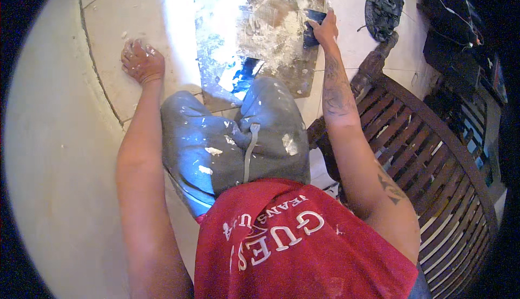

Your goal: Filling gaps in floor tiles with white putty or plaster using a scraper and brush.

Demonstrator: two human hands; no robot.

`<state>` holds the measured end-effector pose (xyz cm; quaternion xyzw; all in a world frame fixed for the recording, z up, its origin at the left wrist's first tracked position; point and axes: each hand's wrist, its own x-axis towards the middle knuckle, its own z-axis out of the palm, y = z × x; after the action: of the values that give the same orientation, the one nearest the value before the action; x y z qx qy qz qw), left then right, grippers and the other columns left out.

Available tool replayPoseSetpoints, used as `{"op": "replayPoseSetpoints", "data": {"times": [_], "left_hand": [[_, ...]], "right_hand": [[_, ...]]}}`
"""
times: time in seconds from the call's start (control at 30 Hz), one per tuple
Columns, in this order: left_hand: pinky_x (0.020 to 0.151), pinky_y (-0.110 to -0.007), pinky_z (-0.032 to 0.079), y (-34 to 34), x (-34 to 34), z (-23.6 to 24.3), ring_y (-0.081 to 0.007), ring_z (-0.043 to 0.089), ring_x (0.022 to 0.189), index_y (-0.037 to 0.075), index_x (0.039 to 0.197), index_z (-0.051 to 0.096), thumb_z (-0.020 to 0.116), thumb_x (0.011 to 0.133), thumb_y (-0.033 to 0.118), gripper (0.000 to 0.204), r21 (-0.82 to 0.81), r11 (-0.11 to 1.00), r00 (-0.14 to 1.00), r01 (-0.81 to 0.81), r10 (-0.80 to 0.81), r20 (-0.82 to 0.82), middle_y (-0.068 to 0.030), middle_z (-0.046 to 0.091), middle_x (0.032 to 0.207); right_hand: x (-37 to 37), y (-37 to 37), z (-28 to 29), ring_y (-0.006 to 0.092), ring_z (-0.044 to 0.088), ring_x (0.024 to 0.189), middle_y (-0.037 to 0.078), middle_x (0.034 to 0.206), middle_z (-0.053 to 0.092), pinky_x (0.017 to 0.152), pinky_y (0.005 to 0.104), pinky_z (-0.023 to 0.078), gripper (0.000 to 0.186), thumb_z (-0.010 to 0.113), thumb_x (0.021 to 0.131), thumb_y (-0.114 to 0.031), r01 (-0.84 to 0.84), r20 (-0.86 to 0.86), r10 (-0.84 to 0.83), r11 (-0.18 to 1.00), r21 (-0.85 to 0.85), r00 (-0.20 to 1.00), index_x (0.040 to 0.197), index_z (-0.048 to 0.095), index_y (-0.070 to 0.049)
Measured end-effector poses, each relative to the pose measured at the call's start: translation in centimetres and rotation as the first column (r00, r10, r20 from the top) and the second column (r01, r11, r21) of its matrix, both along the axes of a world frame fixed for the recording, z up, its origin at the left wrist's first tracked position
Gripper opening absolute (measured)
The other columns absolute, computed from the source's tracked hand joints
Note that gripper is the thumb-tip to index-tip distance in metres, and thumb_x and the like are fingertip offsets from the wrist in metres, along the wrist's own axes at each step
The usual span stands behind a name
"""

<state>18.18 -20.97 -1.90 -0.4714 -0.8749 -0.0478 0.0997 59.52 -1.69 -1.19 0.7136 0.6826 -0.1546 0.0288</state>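
Note:
My right hand (326, 28) grips a dark blue flat spreader (311, 38) at the right edge of a worn board (216, 55). White, paste-like smears cover much of the board, which lies on the floor in front of my knees. My left hand (143, 63) rests low over the floor tiles to the left of the board, its fingers curled in and flecked with white. Whatever lies under its palm is hidden. Close to my knees, a dark blue and white piece (245, 76) is on the board, partly covered by my leg; its kind is unclear.
A slatted dark wooden bench (417, 142) stands close on my right. Beyond it is a black crumpled item (381, 16) on the tiles, with cables (460, 12) farther right. A pale wall (59, 153) borders the tiled floor (122, 9) on the left. Strong light whitens the board's left edge.

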Motion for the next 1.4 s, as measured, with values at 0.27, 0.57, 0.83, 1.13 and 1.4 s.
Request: {"op": "replayPoseSetpoints", "data": {"times": [0.27, 0.57, 0.83, 1.13, 1.4], "left_hand": [[0.079, -0.046, 0.036, 0.6, 0.5, -0.1, -0.0284, 0.041, 0.106, 0.013, 0.1, 0.051, 0.055, 0.07, 0.026, 0.032, 0.037, 0.999, 0.999, 0.005, -0.004, -0.034, -0.0074, 0.047, 0.114], [0.079, -0.045, 0.036, 0.7, 0.3, -0.3, -0.0273, 0.042, 0.104, 0.013, 0.098, 0.051, 0.056, 0.068, 0.025, 0.032, 0.082, 0.995, 0.998, 0.062, -0.062, -0.003, -0.0065, 0.045, 0.115], [0.083, -0.047, 0.034, 0.1, -0.3, -0.3, -0.0277, 0.04, 0.108, 0.013, 0.1, 0.051, 0.055, 0.069, 0.024, 0.033, 0.055, 0.998, 1.0, 0.019, -0.019, -0.014, -0.0076, 0.045, 0.116], [0.083, -0.048, 0.034, 0.3, 0.1, -0.1, -0.0284, 0.039, 0.109, 0.012, 0.102, 0.051, 0.054, 0.071, 0.024, 0.033, 0.018, 1.0, 1.0, -0.021, 0.021, 0.021, -0.009, 0.045, 0.117], [0.082, -0.047, 0.035, 0.4, -0.1, 0.0, -0.0286, 0.04, 0.108, 0.012, 0.102, 0.05, 0.054, 0.071, 0.024, 0.033, -0.001, 1.0, 1.0, -0.009, 0.009, 0.017, -0.0085, 0.046, 0.116]], "right_hand": [[-0.1, 1.8, 0.3, 0.034, 0.047, 0.103, 0.018, 0.112, 0.045, 0.085, 0.0393, 0.039, 0.069, 0.069, 0.067, -0.029, -0.278, 0.034, 0.278, 0.961, 0.0, 0.96, 0.12, 0.033, -0.001], [-1.0, 2.8, 1.0, 0.0328, 0.048, 0.098, 0.016, 0.105, 0.048, 0.081, 0.0381, 0.041, 0.063, 0.067, 0.067, -0.022, -0.491, -0.009, 0.492, 0.87, 0.053, 0.871, 0.119, 0.036, -0.005], [-3.9, 1.8, 1.8, 0.0338, 0.048, 0.097, 0.016, 0.104, 0.048, 0.081, 0.0394, 0.041, 0.062, 0.067, 0.068, -0.022, -0.552, -0.01, 0.552, 0.832, -0.05, 0.834, 0.12, 0.037, -0.005], [-6.6, -3.6, 1.8, 0.0333, 0.047, 0.102, 0.018, 0.112, 0.043, 0.082, 0.0423, 0.041, 0.073, 0.067, 0.067, -0.027, -0.185, 0.071, 0.196, 0.973, -0.136, 0.978, 0.125, 0.03, -0.004], [-2.5, -5.3, 1.5, 0.035, 0.04, 0.114, 0.025, 0.122, 0.04, 0.096, 0.0345, 0.031, 0.085, 0.071, 0.063, -0.027, 0.107, -0.117, -0.099, 0.993, 0.058, 0.988, 0.126, 0.024, 0.007]]}}
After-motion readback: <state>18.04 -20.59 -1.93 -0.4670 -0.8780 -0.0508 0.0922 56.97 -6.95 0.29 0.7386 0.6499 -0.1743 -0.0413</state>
